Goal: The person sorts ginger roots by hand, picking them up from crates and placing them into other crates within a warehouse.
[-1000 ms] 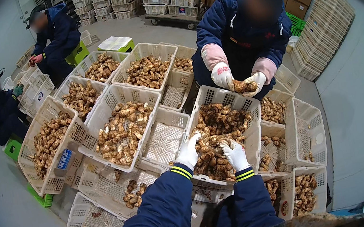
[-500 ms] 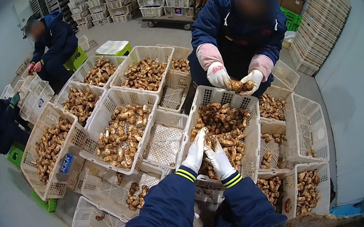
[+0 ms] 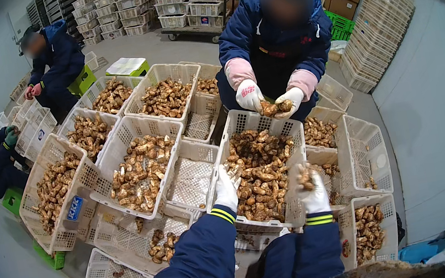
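Observation:
In front of me a white plastic crate (image 3: 219, 166) holds a heap of brown-and-white mushrooms (image 3: 263, 191). My left hand (image 3: 225, 188), in a white glove with a soiled palm, is at the crate's left edge, fingers apart and apparently nothing in them. Over the right wall of the same crate, my right hand (image 3: 315, 195) grips a brown mushroom (image 3: 304, 178), partly covered by the fingers. Across from me, a co-worker's gloved hands (image 3: 289, 102) hold mushrooms (image 3: 275, 108) above the crate's far end.
Crates of mushrooms crowd both sides, including a full crate (image 3: 136, 133) at left and another (image 3: 392, 219) at lower right. A stack of crates (image 3: 378, 33) leans by the right wall. Two more people sit at far left; a loaded cart (image 3: 198, 28) stands behind.
My hands, together over the crate before, have parted. The right has swung right with a mushroom; the left has moved slightly left. The view has shifted a little.

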Motion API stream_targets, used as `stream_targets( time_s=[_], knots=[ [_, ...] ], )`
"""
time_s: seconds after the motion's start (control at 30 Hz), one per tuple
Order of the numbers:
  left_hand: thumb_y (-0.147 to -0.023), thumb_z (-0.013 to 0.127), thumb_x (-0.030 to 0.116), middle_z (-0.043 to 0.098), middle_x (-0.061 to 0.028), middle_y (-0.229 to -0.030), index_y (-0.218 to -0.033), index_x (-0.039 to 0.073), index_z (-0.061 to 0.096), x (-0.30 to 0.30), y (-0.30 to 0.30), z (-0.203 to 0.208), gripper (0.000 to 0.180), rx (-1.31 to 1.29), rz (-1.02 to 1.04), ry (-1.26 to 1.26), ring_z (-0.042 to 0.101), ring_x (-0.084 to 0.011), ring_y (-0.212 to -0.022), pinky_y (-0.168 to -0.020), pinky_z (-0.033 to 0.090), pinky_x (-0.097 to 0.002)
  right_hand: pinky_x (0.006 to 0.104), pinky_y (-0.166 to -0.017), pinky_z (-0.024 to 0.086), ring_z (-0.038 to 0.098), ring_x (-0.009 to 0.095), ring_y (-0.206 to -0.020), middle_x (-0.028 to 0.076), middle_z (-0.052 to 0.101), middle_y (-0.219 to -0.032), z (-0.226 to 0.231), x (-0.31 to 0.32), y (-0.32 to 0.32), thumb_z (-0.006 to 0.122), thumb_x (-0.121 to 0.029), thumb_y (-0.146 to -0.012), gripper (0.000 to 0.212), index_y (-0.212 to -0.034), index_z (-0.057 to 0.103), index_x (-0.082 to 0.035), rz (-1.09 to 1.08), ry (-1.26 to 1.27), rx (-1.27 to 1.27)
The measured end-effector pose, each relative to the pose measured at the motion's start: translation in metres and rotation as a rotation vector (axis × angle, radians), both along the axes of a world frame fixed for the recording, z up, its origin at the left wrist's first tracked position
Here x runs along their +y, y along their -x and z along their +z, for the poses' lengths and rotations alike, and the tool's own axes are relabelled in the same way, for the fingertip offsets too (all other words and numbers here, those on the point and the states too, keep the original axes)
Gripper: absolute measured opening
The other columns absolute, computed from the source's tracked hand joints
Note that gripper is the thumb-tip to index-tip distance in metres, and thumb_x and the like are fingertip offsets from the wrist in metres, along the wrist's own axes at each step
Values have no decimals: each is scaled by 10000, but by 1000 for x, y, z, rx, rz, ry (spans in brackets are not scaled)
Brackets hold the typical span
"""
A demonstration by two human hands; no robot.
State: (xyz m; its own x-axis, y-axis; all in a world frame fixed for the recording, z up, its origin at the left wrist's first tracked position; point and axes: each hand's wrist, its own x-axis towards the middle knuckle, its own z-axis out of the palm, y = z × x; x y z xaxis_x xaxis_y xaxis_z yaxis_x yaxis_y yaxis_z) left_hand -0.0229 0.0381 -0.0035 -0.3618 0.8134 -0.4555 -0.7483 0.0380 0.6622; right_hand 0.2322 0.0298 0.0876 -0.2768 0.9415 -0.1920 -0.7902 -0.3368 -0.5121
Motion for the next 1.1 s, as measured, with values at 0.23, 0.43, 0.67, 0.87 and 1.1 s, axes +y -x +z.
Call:
stream_targets(
  time_s=[0.23, 0.43, 0.67, 0.87, 1.1],
  knots=[
    [-1022, 353, 436, 591, -115, -1237, -1346, 44, 441, -8, 10, 3, 516, -57, -46, -99, 594, -232, -1106, -964, 481, -369, 381, -840, 589, 616, 283, -1016, 169, 615, -1112, -45, -56, -180, 608, -384, -928, 427, -1130, 606, -9, -848, 126, 230],
    [-1022, 367, 424, 577, -109, -1243, -1354, 59, 419, -5, -3, 11, 496, -58, -110, -61, 596, -239, -1106, -946, 488, -384, 307, -751, 565, 632, 169, -920, 103, 626, -1054, -94, -38, -113, 544, -325, -957, 346, -1101, 555, -11, -413, -39, -365],
    [-1035, 350, 347, 622, -125, -1200, -1336, 46, 446, -5, 8, 2, 436, -66, -134, -36, 630, -244, -1057, -903, 513, -384, 419, -935, 483, 578, 360, -1142, 236, 605, -1212, -108, 29, 25, 515, -441, -894, 540, -1180, 617, 6, 823, -359, -2206],
    [-1032, 350, 330, 606, -91, -1236, -1350, 56, 461, -5, 14, -14, 435, 20, -225, -62, 626, -205, -1071, -926, 500, -350, 392, -947, 493, 602, 316, -1138, 157, 625, -1230, -215, 63, 20, 563, -300, -833, 393, -1142, 686, -90, 1244, -233, -2417],
    [-1030, 374, 326, 607, -123, -1227, -1355, 17, 440, -17, 9, 33, 454, -107, -204, -82, 615, -223, -1086, -930, 501, -359, 393, -935, 498, 617, 304, -1115, 118, 640, -1220, -252, 66, 10, 651, -406, -791, 417, -1099, 710, -130, 1380, -271, -2431]
  ],
)
